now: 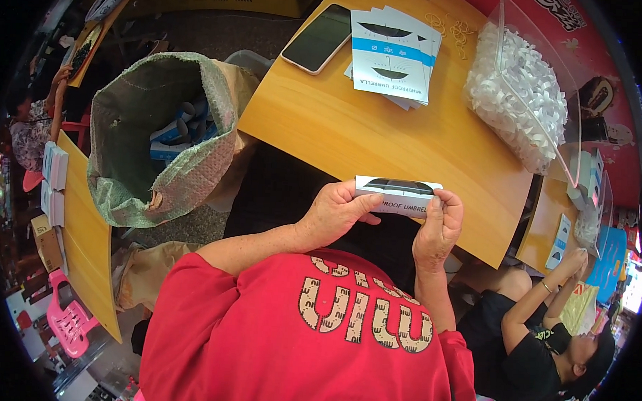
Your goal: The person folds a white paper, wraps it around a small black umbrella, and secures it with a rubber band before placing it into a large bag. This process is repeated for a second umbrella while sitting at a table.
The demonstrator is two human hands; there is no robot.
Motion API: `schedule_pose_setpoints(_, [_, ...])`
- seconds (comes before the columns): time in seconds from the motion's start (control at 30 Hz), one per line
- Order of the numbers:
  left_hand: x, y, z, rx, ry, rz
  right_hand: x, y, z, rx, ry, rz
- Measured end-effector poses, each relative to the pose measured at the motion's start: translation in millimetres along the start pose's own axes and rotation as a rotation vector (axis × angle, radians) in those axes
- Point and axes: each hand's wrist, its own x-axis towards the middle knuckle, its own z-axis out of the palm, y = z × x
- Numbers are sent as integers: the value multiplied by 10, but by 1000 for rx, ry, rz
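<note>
A white printed card (397,195) with a black umbrella picture, bent over into a narrow fold, is held in front of my chest at the table's near edge. My left hand (338,209) grips its left end, thumb along the near face. At its right end, my right hand (439,224) pinches it between thumb and fingers. Farther off on the wooden table (352,131) lies a loose stack of similar flat cards (391,58) with a blue stripe. A phone (318,39) with a dark screen rests left of the stack.
A clear plastic container (519,94) full of small white curled pieces stands at the table's right. Thin yellowish bands (451,30) lie by the stack. Left of the table, an open woven sack (164,149) holds blue-and-white rolled cards (173,133). Another person (524,342) sits at right.
</note>
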Motion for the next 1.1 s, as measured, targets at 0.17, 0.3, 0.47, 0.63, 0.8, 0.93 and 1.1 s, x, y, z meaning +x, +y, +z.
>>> schedule_pose_setpoints(0.17, [1,15,-21,17,11,-5,-4,14,10,19,-20,-5])
schedule_pose_setpoints(0.3, [1,4,-18,33,34,-5,-10,5,25,45,4,35])
schedule_pose_setpoints(0.47, [4,12,-29,65,15,10,-11,-46,38,53,-7,34])
schedule_pose_setpoints(0.63, [-15,15,-30,71,21,-24,11,-46,-1,43,-16,69])
schedule_pose_setpoints(0.8, [-2,-14,-35,17,13,-17,29,-59,-5,87,-27,106])
schedule_pose_setpoints(0.93, [-2,-4,-43,-13,-3,-17,17,-50,14,76,-16,74])
schedule_pose_setpoints(1.1, [-22,9,-24,-65,21,-11,19,-29,14,58,-30,61])
